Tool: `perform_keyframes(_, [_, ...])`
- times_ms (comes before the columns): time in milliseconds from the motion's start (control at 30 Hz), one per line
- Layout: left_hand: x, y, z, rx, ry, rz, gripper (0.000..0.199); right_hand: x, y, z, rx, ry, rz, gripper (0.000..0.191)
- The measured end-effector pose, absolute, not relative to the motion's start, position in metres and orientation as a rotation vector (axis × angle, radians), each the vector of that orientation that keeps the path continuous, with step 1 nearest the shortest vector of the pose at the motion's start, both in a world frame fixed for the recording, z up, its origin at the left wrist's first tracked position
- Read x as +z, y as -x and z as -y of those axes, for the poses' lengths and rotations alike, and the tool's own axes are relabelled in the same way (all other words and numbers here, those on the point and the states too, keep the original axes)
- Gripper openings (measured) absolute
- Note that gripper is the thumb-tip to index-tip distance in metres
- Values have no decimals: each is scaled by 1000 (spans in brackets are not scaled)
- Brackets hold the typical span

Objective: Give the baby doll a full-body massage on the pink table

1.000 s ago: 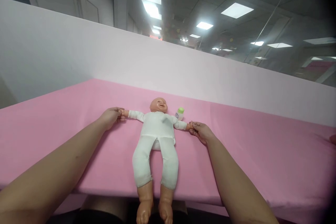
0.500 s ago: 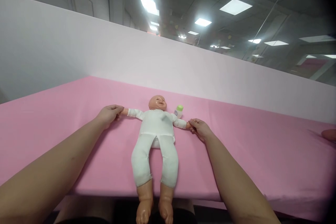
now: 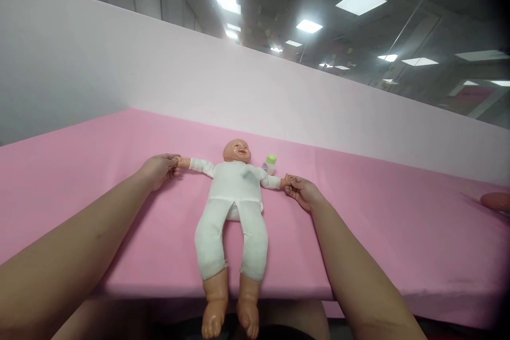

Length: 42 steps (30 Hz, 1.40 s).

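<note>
A baby doll [image 3: 238,186] with a white cloth body lies on its back on the pink padded table [image 3: 139,255], its head toward the wall and its feet over the front edge. My left hand [image 3: 158,171] is closed around the doll's hand at the left, with that arm stretched out sideways. At the other side my right hand [image 3: 303,191] pinches the doll's other hand between thumb and fingers. A small clear bottle with a green cap [image 3: 270,163] rests on the pink surface beside the doll's shoulder.
Behind the table rises a low white wall [image 3: 199,79], topped by a glass pane [image 3: 338,32] that shows ceiling lights. Part of a reddish-brown rounded object [image 3: 495,201] lies at the far right. My legs are below the front edge.
Both hands keep hold of the doll's hands, and its left-side arm is stretched slightly further outward. The whole view has shifted a little.
</note>
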<state>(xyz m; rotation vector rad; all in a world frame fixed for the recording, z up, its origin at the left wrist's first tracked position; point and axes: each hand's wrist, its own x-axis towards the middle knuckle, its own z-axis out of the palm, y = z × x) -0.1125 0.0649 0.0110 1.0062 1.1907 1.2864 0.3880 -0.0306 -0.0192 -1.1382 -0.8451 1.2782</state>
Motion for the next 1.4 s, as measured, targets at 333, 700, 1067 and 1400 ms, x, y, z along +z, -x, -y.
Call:
perform_keyframes(333, [1,118,-72,1300,-1145,-1237,34,-19,-382,31,1164,1222,1065,39])
perform_keyframes(700, [7,111,-73,1344,-943,-1297,15,-12,-380,31,1218,1229,824,17])
perform_keyframes(1067, [4,114,-67,1316,-1052,-1167,35,-15,-384,34,1253,1183,922,38])
perform_keyframes(1400, [-1,117,-71,1339,-1126,-1201,33,-20,-381,30,1076,1327,1062,40])
